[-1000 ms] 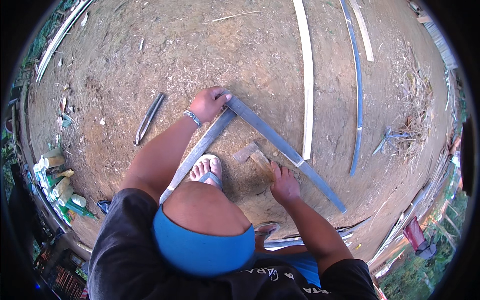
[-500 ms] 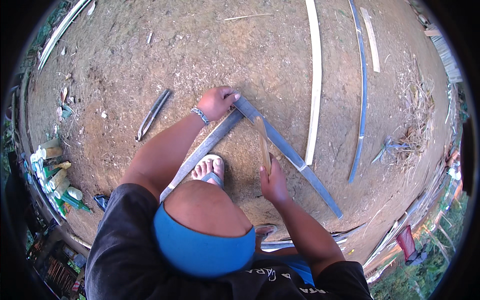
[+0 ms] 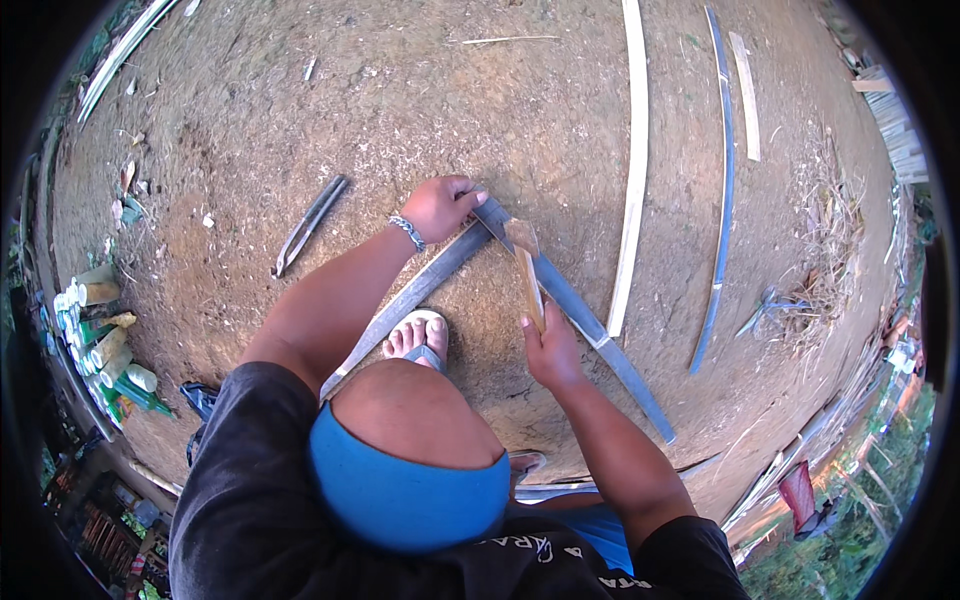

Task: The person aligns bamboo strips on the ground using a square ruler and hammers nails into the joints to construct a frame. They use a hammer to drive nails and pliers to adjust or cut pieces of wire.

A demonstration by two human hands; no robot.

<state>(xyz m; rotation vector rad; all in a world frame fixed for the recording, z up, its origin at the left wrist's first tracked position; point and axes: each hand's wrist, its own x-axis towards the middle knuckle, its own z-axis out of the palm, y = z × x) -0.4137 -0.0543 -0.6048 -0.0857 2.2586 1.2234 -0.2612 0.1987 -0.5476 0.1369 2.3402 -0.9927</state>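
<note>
At the upper end of a long grey flat slat (image 3: 575,300), my left hand (image 3: 440,208) has its thumb and fingers closed on the tip. This slat crosses a second grey slat (image 3: 430,277) near the top, making an inverted V on the ground; the second one runs down toward my sandalled foot and knee. My right hand (image 3: 552,350) grips a pale wooden stick (image 3: 531,278) with a broader upper end. That broad end lies over the first slat in the picture; whether they touch I cannot tell.
A dark two-legged tool like tongs (image 3: 312,226) lies left of my left hand. To the right are a long pale strip (image 3: 632,180), a blue-grey strip (image 3: 721,200) and a short pale piece (image 3: 745,97). Several bottles (image 3: 110,350) lie at the left edge; dry grass (image 3: 830,240) lies at right.
The wooden stick has turned in my right hand, its broad end now showing wider and a little lower over the slat. My left hand still pinches the slat's end. The view has shifted slightly.
</note>
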